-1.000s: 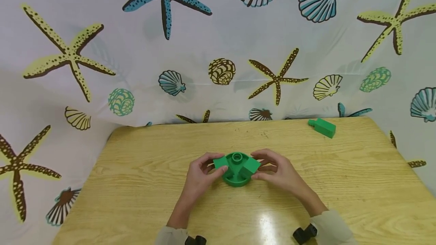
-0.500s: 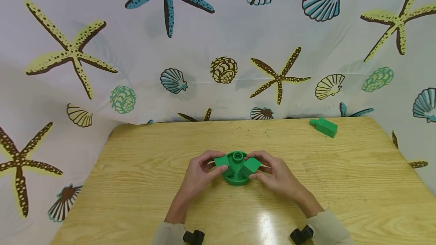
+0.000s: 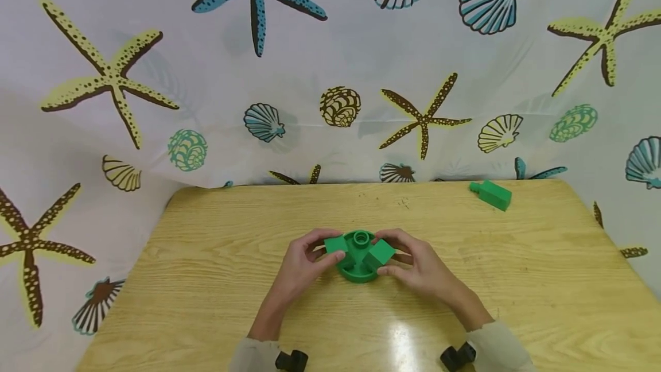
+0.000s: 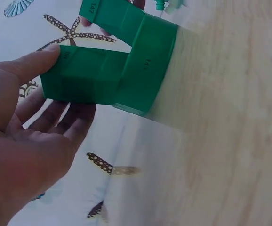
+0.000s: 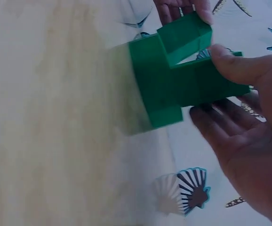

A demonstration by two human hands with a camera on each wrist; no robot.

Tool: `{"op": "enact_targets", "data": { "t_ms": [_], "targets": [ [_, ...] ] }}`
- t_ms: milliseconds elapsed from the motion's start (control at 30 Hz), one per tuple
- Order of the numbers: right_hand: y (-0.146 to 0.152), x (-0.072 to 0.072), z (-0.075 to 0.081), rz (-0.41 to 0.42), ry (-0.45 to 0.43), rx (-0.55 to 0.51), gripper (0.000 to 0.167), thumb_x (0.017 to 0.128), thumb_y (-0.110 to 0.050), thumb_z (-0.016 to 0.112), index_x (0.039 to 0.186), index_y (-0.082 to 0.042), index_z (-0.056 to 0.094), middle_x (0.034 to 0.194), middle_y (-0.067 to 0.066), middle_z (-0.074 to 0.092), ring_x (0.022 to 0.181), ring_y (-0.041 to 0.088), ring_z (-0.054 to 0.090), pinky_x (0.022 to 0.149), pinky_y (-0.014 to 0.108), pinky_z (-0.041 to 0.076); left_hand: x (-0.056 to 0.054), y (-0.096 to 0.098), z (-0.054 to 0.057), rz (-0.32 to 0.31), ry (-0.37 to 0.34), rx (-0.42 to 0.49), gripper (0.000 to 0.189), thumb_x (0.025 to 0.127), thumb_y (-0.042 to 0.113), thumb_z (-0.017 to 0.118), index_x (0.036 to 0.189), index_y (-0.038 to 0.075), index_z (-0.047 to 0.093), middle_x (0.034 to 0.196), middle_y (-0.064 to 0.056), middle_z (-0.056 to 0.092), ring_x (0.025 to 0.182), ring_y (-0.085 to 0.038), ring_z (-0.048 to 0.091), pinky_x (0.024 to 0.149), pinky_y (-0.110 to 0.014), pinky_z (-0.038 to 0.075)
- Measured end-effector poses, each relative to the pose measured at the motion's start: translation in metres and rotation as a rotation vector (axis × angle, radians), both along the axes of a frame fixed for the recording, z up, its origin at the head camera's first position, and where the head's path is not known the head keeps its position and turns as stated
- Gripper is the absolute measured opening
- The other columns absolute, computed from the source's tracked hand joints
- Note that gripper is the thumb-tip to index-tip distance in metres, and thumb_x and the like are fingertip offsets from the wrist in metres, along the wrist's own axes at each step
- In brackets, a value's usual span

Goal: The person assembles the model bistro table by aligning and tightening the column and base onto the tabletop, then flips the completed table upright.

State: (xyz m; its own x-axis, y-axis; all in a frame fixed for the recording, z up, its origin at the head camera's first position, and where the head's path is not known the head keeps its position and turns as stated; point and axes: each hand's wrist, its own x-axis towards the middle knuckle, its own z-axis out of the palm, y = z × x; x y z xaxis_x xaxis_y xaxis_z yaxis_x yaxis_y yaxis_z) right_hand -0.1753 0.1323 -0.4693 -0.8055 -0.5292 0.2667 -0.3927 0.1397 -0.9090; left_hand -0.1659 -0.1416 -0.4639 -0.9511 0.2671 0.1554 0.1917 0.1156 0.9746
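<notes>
Pale cloth (image 3: 304,79) printed with starfish and shells hangs behind a wood-grained counter (image 3: 217,263), where a round green base (image 3: 357,278) sits between two hands. Thumb and fingers of the left hand (image 3: 302,266) grip one square-sided block (image 3: 334,244); the right hand (image 3: 426,268) pinches its neighbour (image 3: 382,251). Both blocks rise from the base, how firmly seated I cannot tell. Uneven sideways force might tip the base or work a block loose, and smooth faces could let fingers slip. Everything green looks like plastic: a ring-shaped socket (image 3: 361,238), flat-faced blocks, and a third block (image 3: 494,195) with a narrow peg, lying well apart.
</notes>
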Motion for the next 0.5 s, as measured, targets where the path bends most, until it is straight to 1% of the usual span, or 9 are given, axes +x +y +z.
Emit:
{"op": "enact_targets", "data": {
  "t_ms": [33,100,167,200,267,333,433,500],
  "targets": [
    [0.003,0.0,0.002,0.012,-0.006,0.01,0.061,0.09,0.0,0.078,0.145,-0.005,0.052,0.141,0.018,0.057,0.134,0.035,0.054,0.104,0.039,0.051,0.001,0.001,0.002,0.009,0.01,-0.024,0.047,0.094,0.008,0.076,0.138,0.001,0.061,0.136,-0.016,0.06,0.129,-0.03,0.056,0.108,-0.041,0.049],
    [0.012,-0.001,0.008,0.035,-0.001,0.041,0.065,0.09,-0.001,0.078,0.149,-0.006,0.05,0.146,0.019,0.054,0.138,0.036,0.049,0.109,0.045,0.047,0.004,0.004,0.007,0.043,0.068,-0.094,0.051,0.093,0.009,0.078,0.14,0.005,0.06,0.138,-0.014,0.06,0.131,-0.029,0.055,0.111,-0.045,0.045],
    [0.023,-0.002,0.017,0.032,0.012,0.084,0.065,0.091,-0.001,0.077,0.15,-0.008,0.049,0.149,0.015,0.052,0.14,0.035,0.047,0.111,0.051,0.043,0.007,0.01,0.014,0.099,0.167,-0.189,0.053,0.09,0.011,0.081,0.139,0.007,0.062,0.136,-0.013,0.061,0.13,-0.029,0.056,0.111,-0.049,0.044],
    [0.03,-0.003,0.02,0.013,0.026,0.103,0.063,0.092,-0.001,0.077,0.149,-0.007,0.05,0.149,0.014,0.053,0.139,0.035,0.048,0.111,0.053,0.043,0.009,0.014,0.018,0.129,0.221,-0.237,0.051,0.089,0.01,0.082,0.137,0.007,0.064,0.135,-0.012,0.062,0.129,-0.03,0.057,0.11,-0.051,0.046],
    [0.044,-0.006,0.025,-0.056,0.072,0.145,0.059,0.092,-0.003,0.076,0.146,-0.006,0.053,0.146,0.012,0.055,0.135,0.034,0.051,0.11,0.056,0.043,0.013,0.024,0.025,0.177,0.317,-0.312,0.047,0.087,0.009,0.084,0.13,0.007,0.068,0.13,-0.01,0.064,0.125,-0.03,0.06,0.105,-0.051,0.049],
    [0.059,-0.01,0.028,-0.161,0.123,0.174,0.056,0.093,-0.005,0.076,0.145,-0.006,0.054,0.142,0.012,0.057,0.131,0.034,0.054,0.108,0.056,0.045,0.019,0.036,0.032,0.183,0.373,-0.349,0.042,0.086,0.009,0.084,0.126,0.005,0.07,0.126,-0.01,0.066,0.12,-0.03,0.063,0.099,-0.05,0.054],
    [0.081,-0.017,0.03,-0.328,0.18,0.2,0.05,0.095,-0.007,0.075,0.142,-0.005,0.057,0.137,0.014,0.059,0.127,0.034,0.055,0.104,0.057,0.048,0.027,0.057,0.035,0.143,0.399,-0.395,0.039,0.088,0.011,0.083,0.125,0.003,0.07,0.123,-0.009,0.066,0.114,-0.028,0.065,0.093,-0.044,0.058],
    [0.094,-0.022,0.03,-0.412,0.208,0.216,0.048,0.096,-0.007,0.074,0.141,-0.004,0.057,0.136,0.016,0.058,0.126,0.035,0.055,0.103,0.057,0.049,0.031,0.07,0.035,0.127,0.398,-0.451,0.042,0.09,0.014,0.082,0.128,0.001,0.069,0.124,-0.01,0.064,0.113,-0.027,0.065,0.092,-0.041,0.058]
  ]
}}
